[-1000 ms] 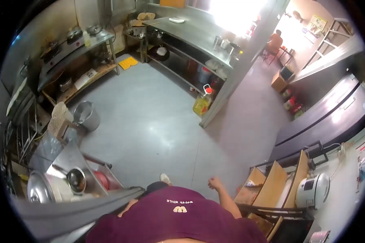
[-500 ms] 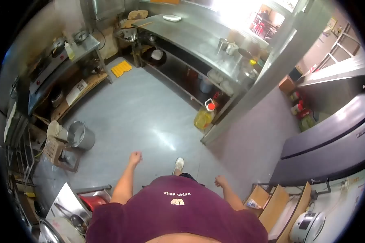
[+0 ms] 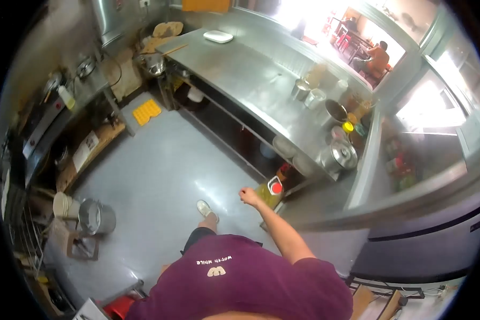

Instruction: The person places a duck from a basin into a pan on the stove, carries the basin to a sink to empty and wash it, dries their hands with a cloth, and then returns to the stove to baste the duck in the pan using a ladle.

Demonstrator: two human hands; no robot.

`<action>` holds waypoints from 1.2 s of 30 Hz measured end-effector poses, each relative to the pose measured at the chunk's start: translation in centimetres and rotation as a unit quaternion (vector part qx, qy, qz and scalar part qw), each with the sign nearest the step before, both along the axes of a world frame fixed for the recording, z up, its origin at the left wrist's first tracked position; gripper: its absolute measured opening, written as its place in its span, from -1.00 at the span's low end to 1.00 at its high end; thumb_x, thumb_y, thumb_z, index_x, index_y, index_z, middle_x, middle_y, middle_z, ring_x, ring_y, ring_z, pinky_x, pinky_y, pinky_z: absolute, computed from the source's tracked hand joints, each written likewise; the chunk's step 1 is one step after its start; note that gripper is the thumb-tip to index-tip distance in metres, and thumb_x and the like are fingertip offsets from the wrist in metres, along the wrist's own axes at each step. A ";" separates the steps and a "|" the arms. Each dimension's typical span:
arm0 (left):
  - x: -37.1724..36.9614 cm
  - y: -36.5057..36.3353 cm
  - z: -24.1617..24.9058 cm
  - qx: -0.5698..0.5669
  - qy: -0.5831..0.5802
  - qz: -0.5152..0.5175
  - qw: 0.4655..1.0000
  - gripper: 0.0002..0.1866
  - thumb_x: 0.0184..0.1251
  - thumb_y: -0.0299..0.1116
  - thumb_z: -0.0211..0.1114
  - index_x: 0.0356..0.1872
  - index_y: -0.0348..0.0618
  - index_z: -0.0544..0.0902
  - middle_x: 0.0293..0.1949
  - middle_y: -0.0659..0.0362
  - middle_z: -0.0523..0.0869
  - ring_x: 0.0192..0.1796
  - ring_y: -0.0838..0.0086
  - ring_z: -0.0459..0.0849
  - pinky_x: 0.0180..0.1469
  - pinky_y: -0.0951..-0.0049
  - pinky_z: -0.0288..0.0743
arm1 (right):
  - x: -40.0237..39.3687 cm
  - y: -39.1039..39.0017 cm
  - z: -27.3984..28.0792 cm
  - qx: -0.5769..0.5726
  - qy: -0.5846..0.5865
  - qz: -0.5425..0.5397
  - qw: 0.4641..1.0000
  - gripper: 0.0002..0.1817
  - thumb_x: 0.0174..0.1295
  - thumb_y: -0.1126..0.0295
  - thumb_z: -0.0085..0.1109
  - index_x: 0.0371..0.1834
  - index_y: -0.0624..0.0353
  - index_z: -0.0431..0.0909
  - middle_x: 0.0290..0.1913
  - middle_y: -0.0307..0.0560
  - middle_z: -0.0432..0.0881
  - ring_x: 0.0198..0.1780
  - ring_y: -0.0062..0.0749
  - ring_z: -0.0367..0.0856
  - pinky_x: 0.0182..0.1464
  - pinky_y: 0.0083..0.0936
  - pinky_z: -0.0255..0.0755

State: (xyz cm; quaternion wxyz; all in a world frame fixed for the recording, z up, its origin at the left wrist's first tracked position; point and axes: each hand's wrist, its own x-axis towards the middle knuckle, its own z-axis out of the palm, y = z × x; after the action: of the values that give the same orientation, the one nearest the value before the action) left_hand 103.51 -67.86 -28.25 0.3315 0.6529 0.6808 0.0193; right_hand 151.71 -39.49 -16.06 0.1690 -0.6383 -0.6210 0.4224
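My right hand [image 3: 248, 196] is held out in front of me with its fingers curled closed, and nothing shows in it. In the view it lies just left of a large clear jug of yellow oil [image 3: 270, 196] with a red cap and white handle. The jug stands on the floor by the end of the steel table [image 3: 240, 69]; the hand looks to be above it and apart. My left hand is out of sight; only a sliver of skin shows beside my purple shirt.
A metal bucket [image 3: 97, 217] and a plastic stool [image 3: 72, 240] stand at left. A stove counter [image 3: 64, 112] runs along the left wall; a yellow tray [image 3: 146, 112] lies on the floor. A lidded pot [image 3: 340, 156] sits on the table. A seated person [image 3: 377, 61] is beyond the window.
I have stepped forward, and my view has turned so the table is closer. My right hand has swung forward, beside the oil jug in view. The left hand has dropped out of sight.
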 end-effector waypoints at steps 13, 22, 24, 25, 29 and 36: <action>6.3 54.8 15.5 -0.023 -0.283 0.313 0.906 -0.74 0.16 -0.25 0.01 -0.38 -0.27 0.52 -0.48 0.15 0.58 -0.51 0.51 0.54 -0.54 0.55 0.36 | 4.3 28.4 14.3 0.181 0.022 -0.234 0.955 -0.72 0.01 0.30 0.13 -0.27 0.25 0.44 -0.59 -0.16 0.45 -0.51 -0.50 0.41 -0.42 -0.53 0.33; 10.9 64.9 12.4 -0.087 -0.217 0.145 0.961 -0.70 0.19 -0.18 0.03 -0.41 -0.25 0.52 -0.54 0.14 0.58 -0.50 0.50 0.57 -0.54 0.53 0.36 | 20.4 49.9 21.2 0.341 0.006 -0.398 0.851 -0.51 -0.12 0.29 0.19 -0.12 0.28 0.33 -0.22 0.13 0.44 -0.17 -0.11 0.43 -0.13 -0.30 0.31; 9.8 62.6 11.7 -0.181 -0.139 0.154 0.961 -0.68 0.18 -0.17 0.02 -0.37 -0.27 0.50 -0.52 0.11 0.59 -0.47 0.43 0.60 -0.54 0.45 0.42 | 25.1 54.0 22.5 0.353 -0.065 -0.434 0.826 -0.48 -0.14 0.27 0.20 -0.11 0.31 0.32 -0.16 0.17 0.42 -0.07 -0.07 0.38 -0.03 -0.25 0.26; 9.2 61.3 12.3 -0.211 -0.150 0.192 0.947 -0.69 0.17 -0.18 0.01 -0.34 -0.27 0.50 -0.48 0.09 0.59 -0.47 0.40 0.60 -0.53 0.41 0.43 | 27.5 56.1 22.4 0.350 -0.122 -0.446 0.814 -0.47 -0.15 0.26 0.20 -0.11 0.32 0.31 -0.12 0.19 0.41 -0.02 -0.06 0.35 0.02 -0.23 0.22; 7.1 58.8 12.5 -0.211 -0.175 0.341 0.899 -0.68 0.16 -0.20 0.01 -0.22 -0.26 0.47 -0.37 0.05 0.60 -0.43 0.31 0.61 -0.47 0.29 0.45 | 37.3 60.8 18.5 0.094 -0.513 -0.325 0.789 -0.68 -0.06 0.14 0.09 -0.36 0.14 0.59 -0.23 0.01 0.58 -0.14 -0.20 0.54 -0.15 -0.30 0.41; 7.1 62.9 8.0 -0.378 0.037 0.119 0.917 -0.71 -0.05 -0.53 0.14 -0.20 -0.26 0.49 -0.28 -0.03 0.58 -0.32 0.24 0.60 -0.41 0.31 0.55 | 40.1 59.8 15.9 0.100 -0.640 -0.086 0.757 -0.60 -0.01 0.17 0.02 -0.10 0.11 0.45 -0.03 -0.04 0.47 0.02 -0.21 0.42 -0.02 -0.24 0.33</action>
State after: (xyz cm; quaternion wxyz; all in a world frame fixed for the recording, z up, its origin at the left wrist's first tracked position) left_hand 110.62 -4.92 -20.22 0.5233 0.3933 0.7218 -0.2248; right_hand 191.82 20.26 -0.20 -0.1696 -0.7902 -0.5653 -0.1651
